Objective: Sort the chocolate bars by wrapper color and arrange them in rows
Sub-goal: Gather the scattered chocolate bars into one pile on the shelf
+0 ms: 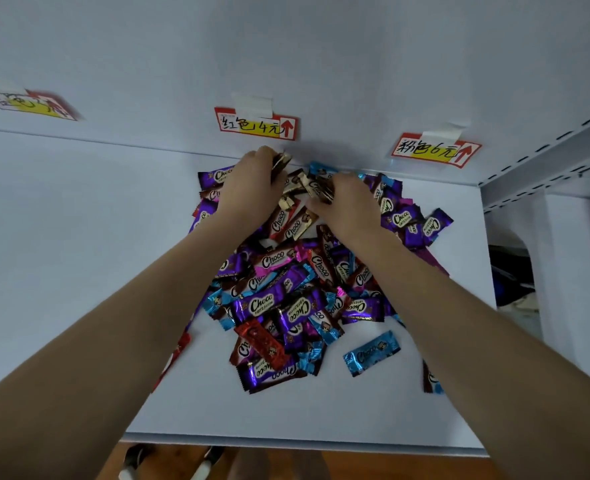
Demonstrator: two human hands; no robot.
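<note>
A heap of Choco chocolate bars [286,299] in purple, blue, red, pink and brown wrappers lies on the white shelf [61,237]. My left hand [248,188] is at the far end of the heap, closed on a few brown-wrapped bars [281,162] near the back wall. My right hand [349,202] sits beside it, fingers closed on brown-wrapped bars [316,188]. One blue bar [371,353] lies apart at the front right. A red bar [264,341] rests on the near part of the heap.
Three price labels are taped to the back wall: a blurred one [27,103] at left, a red-colour label [257,124] in the middle, a pink-colour label [435,150] at right. A metal shelf upright [546,168] stands on the right. The shelf's front edge [286,441] is near me.
</note>
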